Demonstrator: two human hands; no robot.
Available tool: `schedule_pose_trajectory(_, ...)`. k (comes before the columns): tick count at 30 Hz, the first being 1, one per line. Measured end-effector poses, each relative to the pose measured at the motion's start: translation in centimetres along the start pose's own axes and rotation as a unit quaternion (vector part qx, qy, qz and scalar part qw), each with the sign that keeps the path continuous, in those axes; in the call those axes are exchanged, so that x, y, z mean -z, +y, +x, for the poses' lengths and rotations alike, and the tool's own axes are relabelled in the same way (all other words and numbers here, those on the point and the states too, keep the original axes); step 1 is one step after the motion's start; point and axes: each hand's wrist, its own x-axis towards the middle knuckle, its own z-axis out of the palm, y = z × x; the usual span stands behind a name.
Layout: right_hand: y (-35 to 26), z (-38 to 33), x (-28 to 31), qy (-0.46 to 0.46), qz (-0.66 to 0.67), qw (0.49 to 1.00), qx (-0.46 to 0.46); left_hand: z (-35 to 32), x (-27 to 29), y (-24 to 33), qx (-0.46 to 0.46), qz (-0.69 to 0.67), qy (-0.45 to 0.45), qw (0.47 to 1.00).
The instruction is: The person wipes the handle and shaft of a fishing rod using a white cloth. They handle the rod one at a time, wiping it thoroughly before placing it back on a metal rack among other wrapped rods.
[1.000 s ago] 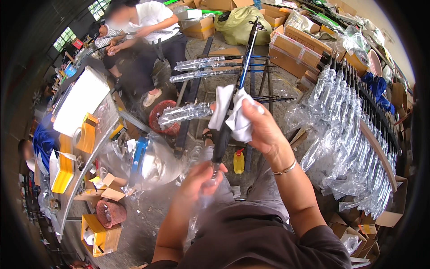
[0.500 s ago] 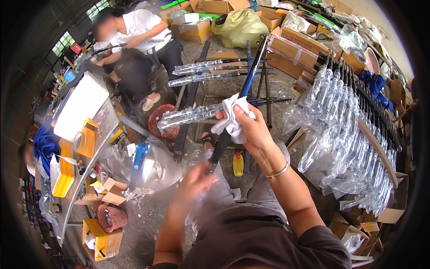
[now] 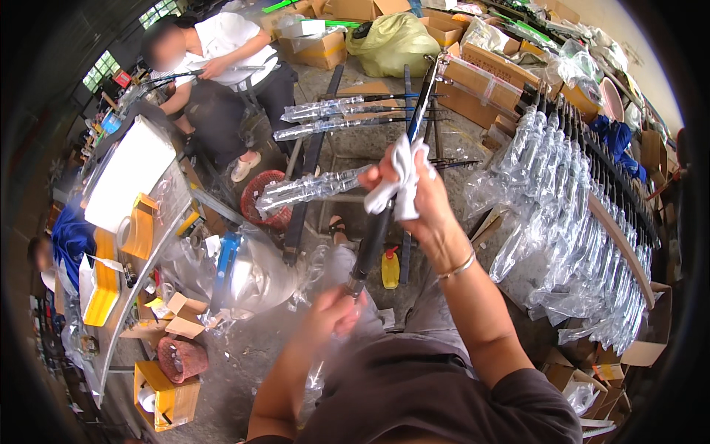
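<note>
A black fishing rod (image 3: 376,238) slants up and away before me, its guides near the far end. My left hand (image 3: 331,312) is closed around the rod's butt end, low in front of my body. Farther up, my right hand (image 3: 430,211) pinches a white cloth (image 3: 403,177) wrapped about the rod. The cloth hides the part of the rod beneath it. Beyond it, several plastic-wrapped rods (image 3: 314,189) lie across a metal rack (image 3: 307,174).
Many bagged rods (image 3: 562,222) lean in a row on the right. A yellow bottle (image 3: 391,268) stands on the floor near my legs. At left are a cluttered table (image 3: 159,244) and a red basket (image 3: 265,198). A co-worker (image 3: 222,55) sits at upper left, holding a rod.
My right hand and the cloth have shifted slightly right and up along the rod. My left hand has moved a little lower at the butt end, and the rod stands steeper.
</note>
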Motion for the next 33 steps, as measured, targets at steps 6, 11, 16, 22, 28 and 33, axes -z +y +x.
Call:
schedule_pose_trajectory(6, 1.0, -1.2, -1.1, 0.101, -0.167, 0.978, -0.072, 0.6, 0.2, -0.5, -0.089, 0.262, 0.138, 0.951)
schedule_pose_trajectory(11, -2.4, 1.4, 1.1, 0.182, -0.188, 0.965, 0.024, 0.4, 0.8, -2.1, -0.185, 0.511, 0.23, 0.807)
schedule_pose_trajectory(16, 1.8, -1.4, 0.2, 0.06, 0.018, 0.998, -0.03, -0.1, 0.5, -0.2, 0.055, -0.109, -0.021, 0.992)
schedule_pose_trajectory(22, -1.1, 0.8, 0.5, 0.231, -0.167, 0.958, -0.032, 0.7, 0.2, -1.9, -0.22, 0.578, 0.262, 0.741)
schedule_pose_trajectory(28, 2.0, -2.0, -0.1, 0.198, -0.22, 0.95, -0.095, 0.8, 1.0, -2.2, -0.132, 0.384, 0.203, 0.891)
schedule_pose_trajectory(33, 0.4, -0.6, -1.0, 0.172, -0.148, 0.971, -0.069, 0.0, 2.0, -1.2, 0.059, -0.105, -0.048, 0.992)
